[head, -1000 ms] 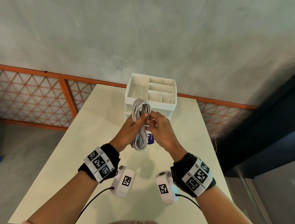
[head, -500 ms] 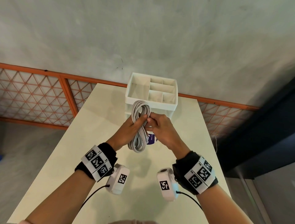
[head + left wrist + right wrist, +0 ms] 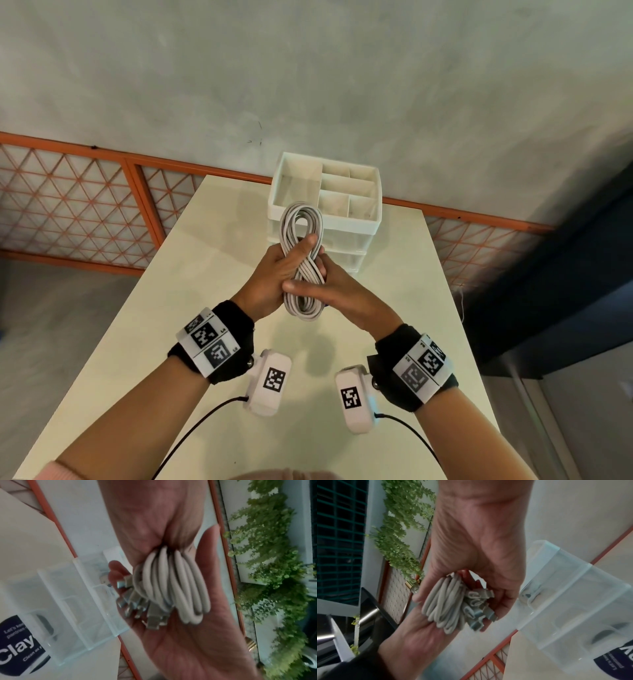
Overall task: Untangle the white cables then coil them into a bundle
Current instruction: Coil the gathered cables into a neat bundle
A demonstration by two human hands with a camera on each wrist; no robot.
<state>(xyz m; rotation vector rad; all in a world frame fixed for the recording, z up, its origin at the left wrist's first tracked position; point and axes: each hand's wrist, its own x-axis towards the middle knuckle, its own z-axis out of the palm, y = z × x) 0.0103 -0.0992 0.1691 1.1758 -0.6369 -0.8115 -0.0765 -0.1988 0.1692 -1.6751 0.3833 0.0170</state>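
The right hand (image 3: 337, 291) is now lying across the lower half of the coiled bundle of white rubber-sheathed cables (image 3: 303, 253), thumb reaching over the strands toward the left palm, where half a second back its fingers were only pinching at the bundle's right side near the middle. The left hand (image 3: 277, 274) is keeping its wrap on the bundle's waist, thumb pressing over the crossing strands. Both hands are clamped on the cables and have drawn closer to the body and slightly lower. Judging by this, the coiling is essentially done and the person is squeezing the loops together to finish off the bundle. The bundle is hanging in the air between the two palms, above the pale cream tabletop (image 3: 205, 308), just in front of the white plastic compartmented organiser box (image 3: 342, 222) that is standing beyond the fingertips. It is twisting into a loose figure of eight: one loop rising above the left thumb, another hanging below the right hand. In the right wrist view the strands (image 3: 443, 605) are lying side by side, and the cluster of flat metal-tipped connectors (image 3: 477, 609) is sitting gathered against the right fingers. No loose tail is showing.
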